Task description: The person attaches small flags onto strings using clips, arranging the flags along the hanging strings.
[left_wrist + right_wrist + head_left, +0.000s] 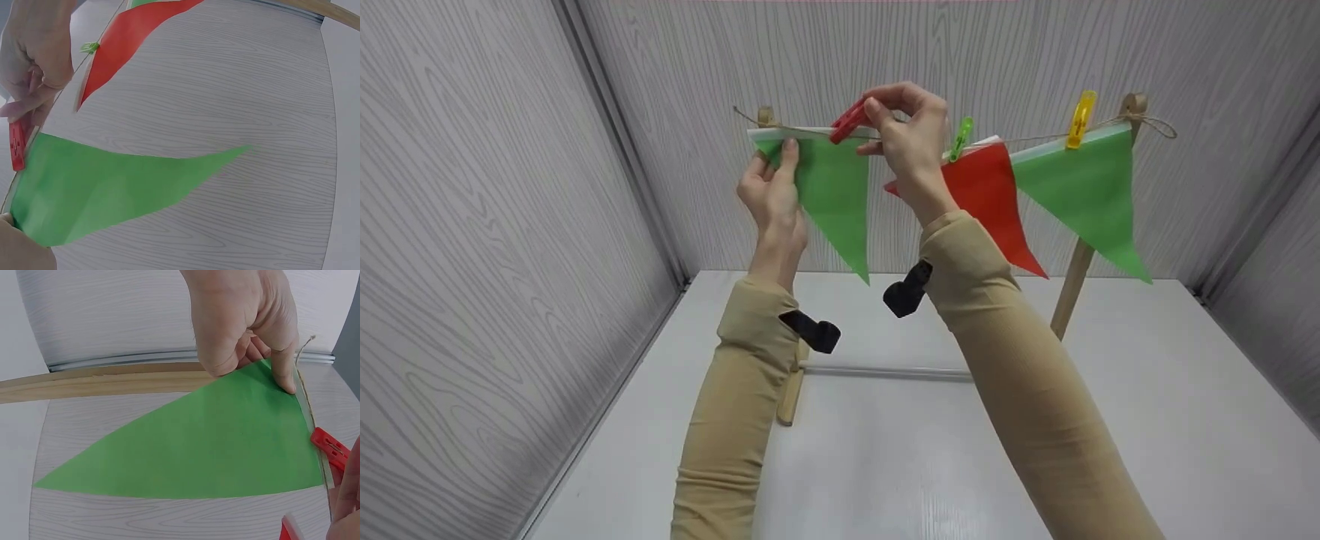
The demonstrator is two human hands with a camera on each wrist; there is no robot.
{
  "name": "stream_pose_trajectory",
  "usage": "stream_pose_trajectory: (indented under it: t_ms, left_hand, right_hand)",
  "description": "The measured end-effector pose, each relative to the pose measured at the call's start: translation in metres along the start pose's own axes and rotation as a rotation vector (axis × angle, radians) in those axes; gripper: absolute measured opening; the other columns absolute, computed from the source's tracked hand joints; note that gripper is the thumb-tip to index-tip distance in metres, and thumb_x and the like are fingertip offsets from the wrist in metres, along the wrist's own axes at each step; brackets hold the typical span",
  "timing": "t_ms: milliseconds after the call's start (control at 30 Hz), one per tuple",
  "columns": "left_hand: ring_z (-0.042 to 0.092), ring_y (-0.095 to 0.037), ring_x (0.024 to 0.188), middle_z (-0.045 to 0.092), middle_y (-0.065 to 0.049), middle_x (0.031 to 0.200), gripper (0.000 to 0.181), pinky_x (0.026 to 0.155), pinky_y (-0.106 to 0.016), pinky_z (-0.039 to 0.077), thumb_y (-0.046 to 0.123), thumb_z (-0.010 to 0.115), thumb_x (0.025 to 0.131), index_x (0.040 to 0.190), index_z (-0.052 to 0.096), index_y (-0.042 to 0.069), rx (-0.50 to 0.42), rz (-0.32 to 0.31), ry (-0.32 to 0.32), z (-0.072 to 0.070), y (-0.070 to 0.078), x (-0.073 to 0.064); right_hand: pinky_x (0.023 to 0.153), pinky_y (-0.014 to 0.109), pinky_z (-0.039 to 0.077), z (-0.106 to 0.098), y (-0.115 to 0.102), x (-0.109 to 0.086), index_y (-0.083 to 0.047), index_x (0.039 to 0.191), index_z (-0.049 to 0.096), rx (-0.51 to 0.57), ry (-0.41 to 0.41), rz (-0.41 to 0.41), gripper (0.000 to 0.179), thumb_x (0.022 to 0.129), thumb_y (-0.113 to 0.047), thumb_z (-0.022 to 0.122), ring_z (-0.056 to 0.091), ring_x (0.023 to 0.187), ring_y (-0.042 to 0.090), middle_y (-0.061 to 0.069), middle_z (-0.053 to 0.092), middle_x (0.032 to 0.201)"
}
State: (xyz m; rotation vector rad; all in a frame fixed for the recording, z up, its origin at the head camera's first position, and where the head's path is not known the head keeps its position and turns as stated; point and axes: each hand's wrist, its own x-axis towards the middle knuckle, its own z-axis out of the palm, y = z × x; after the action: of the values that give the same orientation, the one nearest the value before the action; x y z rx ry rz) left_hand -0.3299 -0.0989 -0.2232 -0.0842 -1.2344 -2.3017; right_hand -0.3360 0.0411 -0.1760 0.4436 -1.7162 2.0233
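Observation:
At the left end of a thin string, my left hand pinches the upper left corner of a green pennant, thumb in front. The pennant's pale top edge runs along the string. My right hand holds a red clothespin between thumb and fingers, tilted, its tip at the string and the pennant's top edge. In the right wrist view this clothespin overlaps the string and pale edge; whether it clamps them I cannot tell. My right forearm partly hides a red pennant.
A green clothespin sits on the red pennant's top edge. Farther right, a yellow clothespin holds another green pennant on the string. Wooden posts stand at the right and left, joined low by a pale rod.

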Motion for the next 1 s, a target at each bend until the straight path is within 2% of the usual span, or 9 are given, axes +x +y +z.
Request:
stream_pose_trajectory:
  t_ms: [400, 700, 1000]
  left_hand:
    - [0.063, -0.025, 0.126, 0.063, -0.018, 0.137, 0.037, 0.102, -0.028, 0.053, 0.011, 0.061, 0.099, 0.134, 0.058, -0.003, -0.002, -0.005, -0.038, -0.0052, -0.0011, 0.0002]
    - [0.064, -0.024, 0.122, 0.065, -0.017, 0.135, 0.037, 0.101, -0.028, 0.054, 0.012, 0.062, 0.099, 0.133, 0.060, -0.002, 0.026, -0.007, -0.017, -0.0057, -0.0006, 0.0009]
    - [0.065, -0.025, 0.122, 0.065, -0.017, 0.135, 0.038, 0.101, -0.030, 0.054, 0.013, 0.063, 0.099, 0.134, 0.060, -0.001, 0.040, 0.005, -0.019, -0.0060, -0.0014, 0.0016]
  right_hand:
    - [0.059, 0.025, 0.060, 0.0024, 0.0034, -0.0033, 0.000, 0.106, 0.071, -0.025, -0.014, 0.015, 0.013, 0.095, -0.005, 0.067, 0.074, 0.090, 0.024, 0.008, 0.069, 0.096]
    - [0.064, 0.026, 0.061, 0.0023, 0.0019, -0.0072, -0.003, 0.117, 0.071, -0.066, -0.070, 0.060, 0.021, 0.098, -0.010, 0.064, 0.072, 0.096, 0.024, 0.012, 0.071, 0.105]
    - [0.069, 0.027, 0.062, 0.0001, 0.0017, -0.0099, -0.001, 0.127, 0.066, -0.006, -0.100, 0.078, 0.029, 0.100, -0.009, 0.061, 0.071, 0.105, 0.024, 0.017, 0.070, 0.117]
